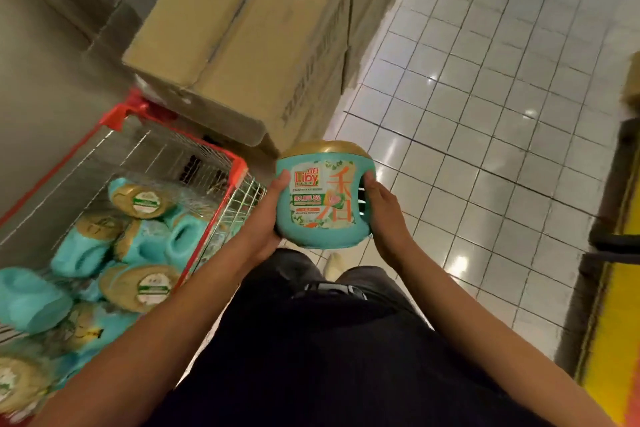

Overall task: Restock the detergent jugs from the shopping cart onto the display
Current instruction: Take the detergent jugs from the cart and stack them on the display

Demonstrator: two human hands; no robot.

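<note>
I hold a teal detergent jug (322, 198) with a gold lid and a "Liby" label in front of my waist, above the tiled floor. My left hand (266, 218) grips its left side, thumb on the label. My right hand (381, 215) grips its right side at the handle opening. At the lower left stands a red-rimmed wire shopping cart (221, 198) holding several more teal jugs (138, 246) lying at mixed angles, gold lids showing.
Large stacked cardboard boxes (249, 45) stand just beyond the cart. A grey wall (45, 80) runs along the left. White tiled floor (485, 97) opens to the right. A yellow-edged fixture (616, 322) sits at the right border.
</note>
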